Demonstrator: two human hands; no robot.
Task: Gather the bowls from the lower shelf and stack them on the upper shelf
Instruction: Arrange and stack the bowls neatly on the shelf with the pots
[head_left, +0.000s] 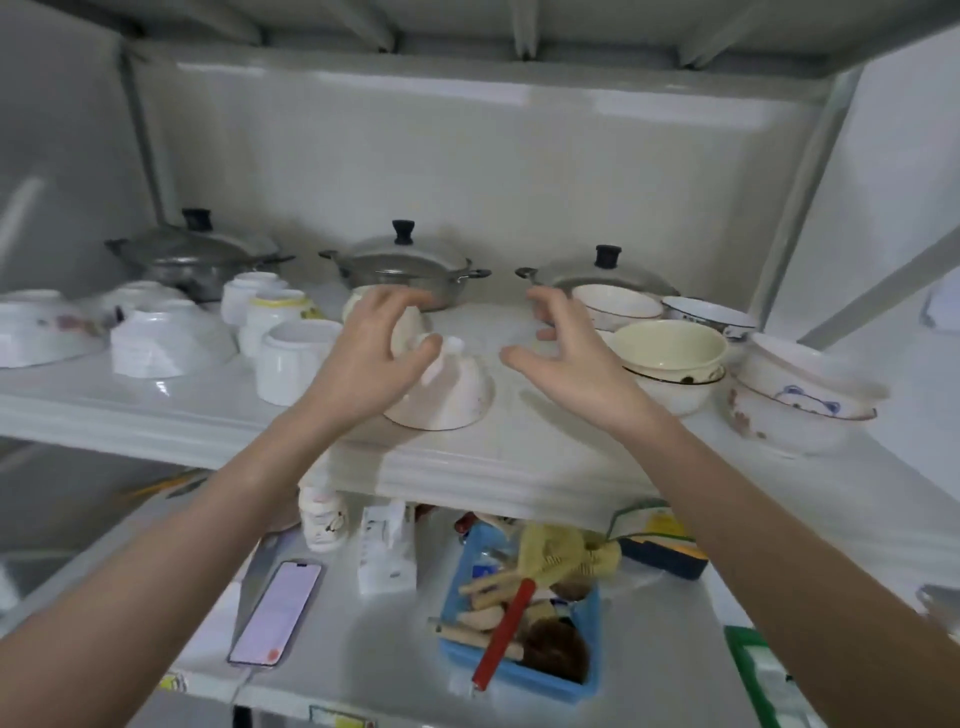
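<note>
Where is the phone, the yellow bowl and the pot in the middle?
phone (275, 613), head view, on the middle of its lit screen.
yellow bowl (670, 345), head view, on its inside.
middle pot (402, 260), head view, on its metal lid.

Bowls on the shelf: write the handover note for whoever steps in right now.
Left hand: open, fingers spread over the upside-down bowl on the upper shelf; contact unclear.
Right hand: open, holds nothing, beside the cream bowl.
Done: many bowls sit on the upper shelf, some stacked.
Left: no bowls show on the lower shelf among the phone and blue tray; check hidden parts.
</note>
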